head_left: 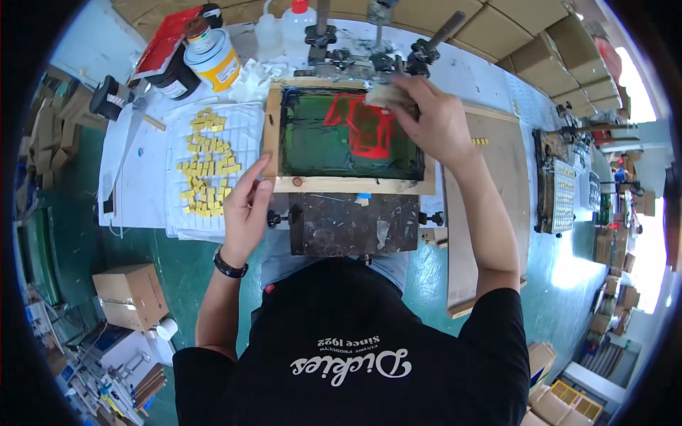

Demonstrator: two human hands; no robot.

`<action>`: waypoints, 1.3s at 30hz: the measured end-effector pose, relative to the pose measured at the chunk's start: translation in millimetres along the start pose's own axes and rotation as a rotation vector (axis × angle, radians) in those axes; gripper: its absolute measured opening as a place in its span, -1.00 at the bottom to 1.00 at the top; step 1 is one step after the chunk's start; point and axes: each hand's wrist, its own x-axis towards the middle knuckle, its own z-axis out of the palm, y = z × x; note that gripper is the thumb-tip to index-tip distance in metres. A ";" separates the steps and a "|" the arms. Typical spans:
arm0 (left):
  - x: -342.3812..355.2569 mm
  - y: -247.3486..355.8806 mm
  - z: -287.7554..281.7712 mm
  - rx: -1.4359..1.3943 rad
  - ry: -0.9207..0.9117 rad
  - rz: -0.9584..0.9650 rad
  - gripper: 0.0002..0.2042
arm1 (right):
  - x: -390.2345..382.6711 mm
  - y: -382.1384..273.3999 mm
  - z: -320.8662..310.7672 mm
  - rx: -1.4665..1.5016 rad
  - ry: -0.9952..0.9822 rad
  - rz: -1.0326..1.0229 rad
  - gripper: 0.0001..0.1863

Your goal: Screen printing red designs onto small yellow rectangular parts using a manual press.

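A wooden-framed printing screen (341, 185) lies in front of me, its dark green mesh (309, 138) edged in black. Red ink (371, 138) is smeared over the mesh's middle and right part. At the screen's far side my right hand (435, 117) is closed round a pale squeegee (383, 96), slightly blurred; its working edge is hard to make out. Beside the near left corner of the frame is my left hand (249, 202), thumb and index finger apart, fingertips at the wood. Beneath the screen's near edge juts a dark, stained metal base (355, 226).
Small yellow pieces (207, 167) lie on a white cloth-covered board (245, 121) at left. Behind stand a yellow-and-white can (219, 67), a red-smeared black tub (170, 71) and plastic bottles (297, 28). Clamps (424, 53) rise behind the screen. A brown board (490, 234) extends along the right.
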 end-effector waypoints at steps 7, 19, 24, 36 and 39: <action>-0.6 -3.4 -0.6 -0.011 0.010 -0.014 -0.58 | -31.1 -34.7 -2.2 0.062 -0.133 -0.073 -0.53; -0.8 4.7 -2.5 -0.164 0.072 0.028 -0.60 | -30.7 -44.4 -16.3 0.045 -0.153 -0.105 -0.54; -2.7 16.5 -2.5 -0.204 0.142 0.003 -0.63 | -34.9 -68.5 -38.6 0.160 -0.260 -0.051 -0.56; 50.6 -20.9 -55.1 0.520 0.288 0.104 -0.84 | 22.7 -13.0 -51.6 0.139 0.110 0.328 -0.46; 65.8 -49.4 -66.4 0.693 0.308 0.237 -0.87 | 17.1 8.5 -64.4 0.303 0.187 0.354 -0.47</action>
